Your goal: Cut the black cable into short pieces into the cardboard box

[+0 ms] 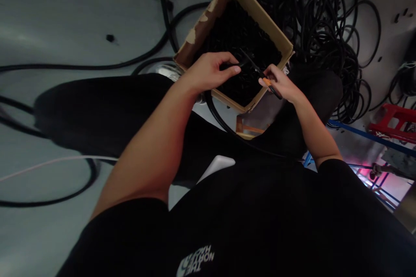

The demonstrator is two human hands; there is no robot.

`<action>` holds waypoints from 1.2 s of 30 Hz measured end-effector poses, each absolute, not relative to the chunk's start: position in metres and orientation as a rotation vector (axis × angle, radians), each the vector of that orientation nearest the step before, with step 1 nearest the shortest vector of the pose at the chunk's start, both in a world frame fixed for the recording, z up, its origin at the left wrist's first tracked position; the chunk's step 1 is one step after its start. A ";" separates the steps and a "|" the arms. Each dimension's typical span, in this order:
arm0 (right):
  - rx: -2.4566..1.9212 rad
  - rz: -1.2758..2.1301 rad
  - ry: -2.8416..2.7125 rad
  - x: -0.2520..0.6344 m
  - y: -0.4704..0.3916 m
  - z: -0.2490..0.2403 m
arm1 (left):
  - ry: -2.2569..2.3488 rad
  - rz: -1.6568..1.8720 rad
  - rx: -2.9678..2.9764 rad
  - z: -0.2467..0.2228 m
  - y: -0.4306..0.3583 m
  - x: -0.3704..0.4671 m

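Over an open cardboard box (pixel 271 19) holding many small black pieces (pixel 234 30), my left hand (pixel 216 69) is closed round a black hose (pixel 216 114). The hose runs from under that hand down across my lap. My right hand (pixel 276 81) is closed on a cutting tool (pixel 267 82) with orange and black handles. Its dark blades point up and left above the pieces, near the end of the hose. Whether the blades touch the hose is too dark to tell.
Tangled black hoses (pixel 341 60) lie on the floor right of the box, with more hose (pixel 113 66) at the left. A red stool (pixel 393 122) and a blue bar (pixel 364 134) stand at the right. Small black pieces are scattered on the floor (pixel 81 13).
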State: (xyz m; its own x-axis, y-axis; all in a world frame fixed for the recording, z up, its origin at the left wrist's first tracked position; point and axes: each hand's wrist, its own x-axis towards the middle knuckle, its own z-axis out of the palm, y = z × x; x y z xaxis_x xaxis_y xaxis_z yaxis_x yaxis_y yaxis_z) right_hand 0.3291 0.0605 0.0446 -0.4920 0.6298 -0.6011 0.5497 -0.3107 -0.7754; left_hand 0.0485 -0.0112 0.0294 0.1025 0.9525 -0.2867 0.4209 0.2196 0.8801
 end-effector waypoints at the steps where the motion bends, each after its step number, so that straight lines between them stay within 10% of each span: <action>1: -1.555 1.952 -1.785 0.328 0.060 0.044 | 1.507 0.685 1.353 0.031 -0.011 0.050; 36: -1.397 2.015 -1.870 0.340 0.064 0.055 | 1.025 0.498 0.857 0.047 -0.012 0.036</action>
State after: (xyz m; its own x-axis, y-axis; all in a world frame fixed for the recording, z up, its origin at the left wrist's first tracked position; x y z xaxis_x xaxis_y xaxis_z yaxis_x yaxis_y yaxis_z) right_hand 0.3395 0.0639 0.0547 -0.5881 0.5868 -0.5566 0.5113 -0.2635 -0.8180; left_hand 0.0357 -0.0123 0.0473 0.4533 0.7153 -0.5319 0.0240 0.5867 0.8095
